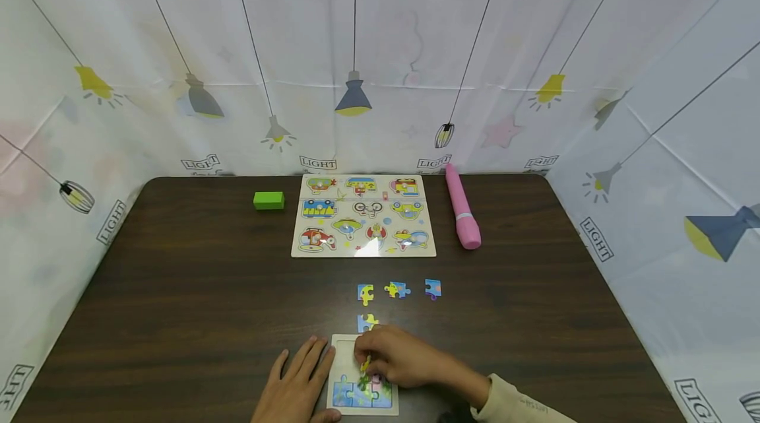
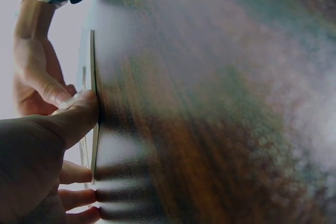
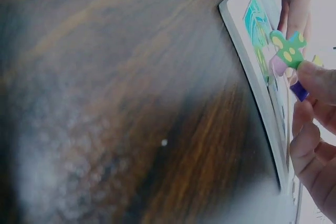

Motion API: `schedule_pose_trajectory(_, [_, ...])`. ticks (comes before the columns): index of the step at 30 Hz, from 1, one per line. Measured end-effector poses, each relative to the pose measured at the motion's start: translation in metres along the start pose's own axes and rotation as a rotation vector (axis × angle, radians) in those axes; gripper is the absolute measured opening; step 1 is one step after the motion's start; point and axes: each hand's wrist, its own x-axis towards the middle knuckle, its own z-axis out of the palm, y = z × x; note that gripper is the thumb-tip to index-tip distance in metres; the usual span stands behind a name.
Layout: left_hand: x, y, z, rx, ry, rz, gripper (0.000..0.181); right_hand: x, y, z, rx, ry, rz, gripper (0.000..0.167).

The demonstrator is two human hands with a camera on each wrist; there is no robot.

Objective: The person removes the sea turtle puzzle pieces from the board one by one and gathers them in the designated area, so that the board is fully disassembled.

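Observation:
A small puzzle tray (image 1: 394,412) lies at the table's near edge, its lower part filled with joined blue pieces (image 1: 353,396). My right hand (image 1: 399,356) pinches a green and yellow puzzle piece (image 1: 364,373) over the tray; in the right wrist view the piece (image 3: 287,51) is tilted, with the thumb against it. My left hand (image 1: 297,380) rests beside the tray's left edge, fingers spread, and in the left wrist view its thumb (image 2: 79,116) touches the tray's edge (image 2: 93,150). Above the tray lies a loose piece (image 1: 365,323), partly behind my right hand.
Three more loose pieces, one yellow (image 1: 365,293), one yellow and blue (image 1: 398,289) and one blue (image 1: 433,288), lie in a row farther up. Behind them are a vehicle puzzle board (image 1: 356,258), a green block (image 1: 269,200) and a pink, torch-shaped object (image 1: 462,208).

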Motion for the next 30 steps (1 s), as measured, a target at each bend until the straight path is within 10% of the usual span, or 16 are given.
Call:
schedule_pose_trajectory(11, [0.0, -0.001, 0.003, 0.039, 0.032, 0.008, 0.091, -0.011, 0.007, -0.026, 0.199, 0.085, 0.054, 0.004])
schedule_pose_trajectory(16, [0.0, -0.001, 0.005, 0.08, 0.066, 0.018, 0.09, -0.022, 0.027, -0.051, 0.065, 0.233, 0.16, 0.008])
schedule_pose_trajectory(30, [0.001, 0.001, 0.001, 0.05, 0.015, 0.005, 0.092, -0.016, 0.04, -0.039, -0.265, 0.26, 0.32, 0.01])
